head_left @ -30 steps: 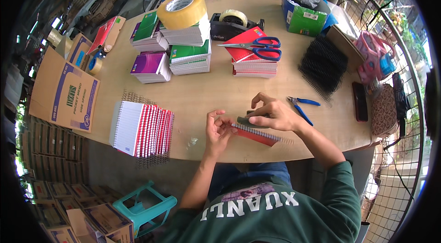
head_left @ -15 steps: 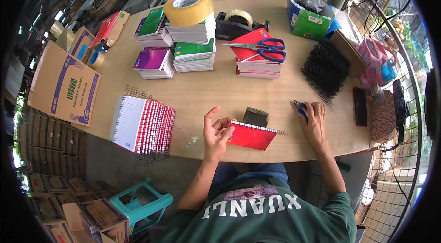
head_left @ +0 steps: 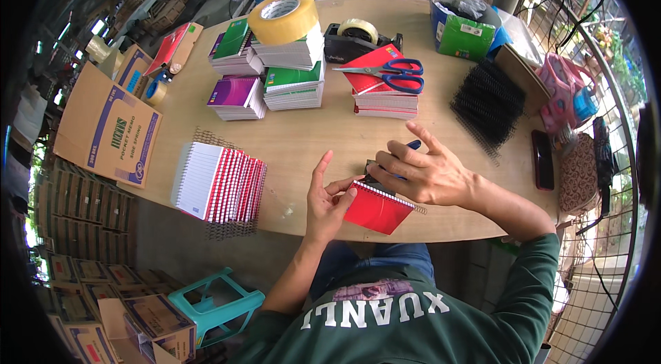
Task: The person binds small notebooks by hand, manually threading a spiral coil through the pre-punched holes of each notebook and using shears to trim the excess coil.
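My left hand (head_left: pixel 326 202) grips a small red spiral notebook (head_left: pixel 377 211) at its left end, thumb on the cover and index finger raised. A thin wire coil (head_left: pixel 421 210) sticks out past the notebook's right end. Over the notebook's top edge, my right hand (head_left: pixel 434 175) is closed around pliers with dark blue handles (head_left: pixel 414 145). Its fingers cover most of the tool, and the jaws are hard to make out. Behind the notebook, a small dark block is mostly hidden by this hand.
Left of my hands lies a row of red notebooks (head_left: pixel 234 188) with coils. Farther back stand notebook stacks (head_left: pixel 292 92) topped by a tape roll (head_left: pixel 282 16), and scissors (head_left: pixel 396 73) on red notebooks. Black coils (head_left: pixel 487 102) and a phone (head_left: pixel 542 161) lie right.
My right hand has lifted the pliers off the table at the right and brought them left to the notebook's top edge. The notebook, still in my left hand, has tilted slightly.
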A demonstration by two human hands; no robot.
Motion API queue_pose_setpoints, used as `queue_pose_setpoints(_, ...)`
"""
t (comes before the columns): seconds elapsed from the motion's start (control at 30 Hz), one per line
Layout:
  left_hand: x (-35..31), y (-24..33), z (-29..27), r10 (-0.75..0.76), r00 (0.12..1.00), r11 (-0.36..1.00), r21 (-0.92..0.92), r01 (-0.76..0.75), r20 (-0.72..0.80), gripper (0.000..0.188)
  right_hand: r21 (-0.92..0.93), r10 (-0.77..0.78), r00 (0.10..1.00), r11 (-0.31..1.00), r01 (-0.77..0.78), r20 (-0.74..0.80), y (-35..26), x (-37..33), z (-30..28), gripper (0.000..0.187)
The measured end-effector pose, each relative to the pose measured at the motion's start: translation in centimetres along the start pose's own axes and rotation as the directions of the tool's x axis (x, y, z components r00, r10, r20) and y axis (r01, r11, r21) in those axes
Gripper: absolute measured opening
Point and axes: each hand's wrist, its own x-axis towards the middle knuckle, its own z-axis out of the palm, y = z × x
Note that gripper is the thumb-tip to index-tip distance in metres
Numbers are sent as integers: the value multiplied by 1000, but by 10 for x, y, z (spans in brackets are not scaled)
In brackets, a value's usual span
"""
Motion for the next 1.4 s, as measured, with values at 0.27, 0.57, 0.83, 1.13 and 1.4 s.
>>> queue_pose_setpoints(0.27, -4, 4, 14, 138, 988, 979, 159, -127, -62, 81, 459, 366, 786, 658, -597, 498, -13, -6, -6, 26)
queue_pose_setpoints(0.57, -2, -5, -1, 50, 997, 995, 87, -44, -64, 81, 154, 650, 699, 690, -707, 298, -2, -116, 43, 35)
queue_pose_setpoints(0.83, -40, 64, -3, 570, 811, 486, 741, -464, 134, 80, 711, 463, 750, 303, -635, 472, -44, 21, -2, 69)
queue_pose_setpoints(1.13, -82, 102, -274, -95, 823, 887, -422, -185, -559, 47, 877, 586, 779, 228, -422, 223, -24, 71, 4, 56)
queue_pose_setpoints(1.4, -68, 130, -213, 678, 734, 354, 889, -289, -31, 57, 858, 692, 605, -513, 27, 394, -36, 165, 21, 47)
